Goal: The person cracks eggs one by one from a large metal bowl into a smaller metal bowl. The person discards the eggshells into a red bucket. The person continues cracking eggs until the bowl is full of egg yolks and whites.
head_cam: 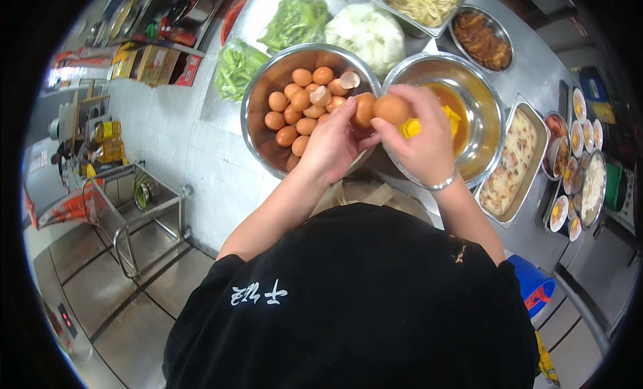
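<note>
In my left hand (pixel 329 150) is a brown egg (pixel 362 111). My right hand (pixel 427 138) grips another brown egg (pixel 392 110), held close beside the first; whether the two touch is hard to tell. Both hands are raised over the gap between two steel bowls. The left steel bowl (pixel 263 85) holds many whole brown eggs (pixel 286 136) and some broken eggshells (pixel 320 95). Inside the right steel bowl (pixel 485 123) lie yellow yolks (pixel 452 119) in orange-brown liquid, partly hidden by my right hand.
Bagged leafy greens (pixel 296 22) and a bagged pale vegetable (pixel 365 35) lie behind the bowls. A noodle-like food tray (pixel 397 15), a bowl of brown food (pixel 482 37), a long food tray (pixel 540 133) and several small egg cups (pixel 558 213) stand farther right. A metal cart (pixel 171 195) is at left.
</note>
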